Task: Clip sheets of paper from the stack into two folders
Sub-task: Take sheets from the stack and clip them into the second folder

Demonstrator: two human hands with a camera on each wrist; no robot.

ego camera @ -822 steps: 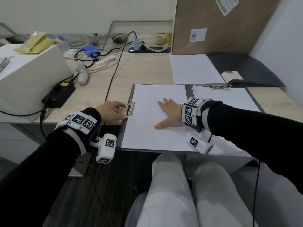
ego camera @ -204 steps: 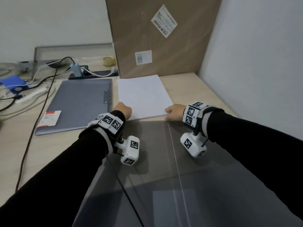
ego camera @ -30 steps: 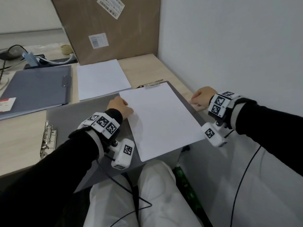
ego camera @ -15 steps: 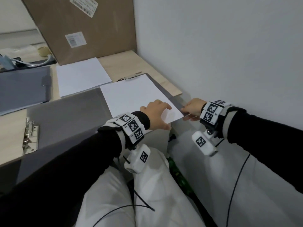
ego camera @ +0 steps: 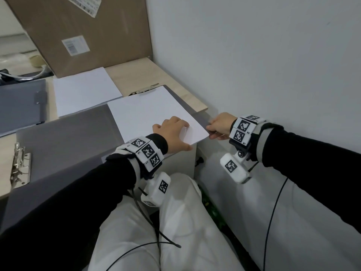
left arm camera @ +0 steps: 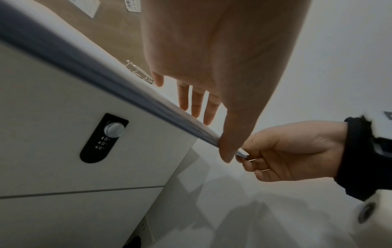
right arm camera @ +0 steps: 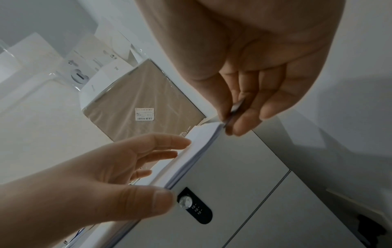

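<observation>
An open grey folder (ego camera: 68, 137) lies across the desk's front edge. A bundle of white sheets (ego camera: 148, 112) sits on its right half, under a metal clip (ego camera: 144, 89) at the far end. My left hand (ego camera: 175, 132) rests on the sheets' near right corner, fingers (left arm camera: 195, 102) laid straight on top and thumb down over the front edge. My right hand (ego camera: 214, 132) pinches the folder's near right corner between thumb and fingers (right arm camera: 244, 124). The loose paper stack (ego camera: 84, 90) lies behind the folder. A second grey folder (ego camera: 19, 104) lies closed at the back left.
A tall cardboard box (ego camera: 88, 26) leans against the back wall, and a white wall runs close along the right. Another metal clip (ego camera: 19, 167) sits on the folder's left end. A white drawer unit with a dial lock (left arm camera: 106, 137) stands under the desk.
Over the last second my left hand moved from the sheets' left edge to their near right corner. My right hand slid down the folder's right edge to its near corner.
</observation>
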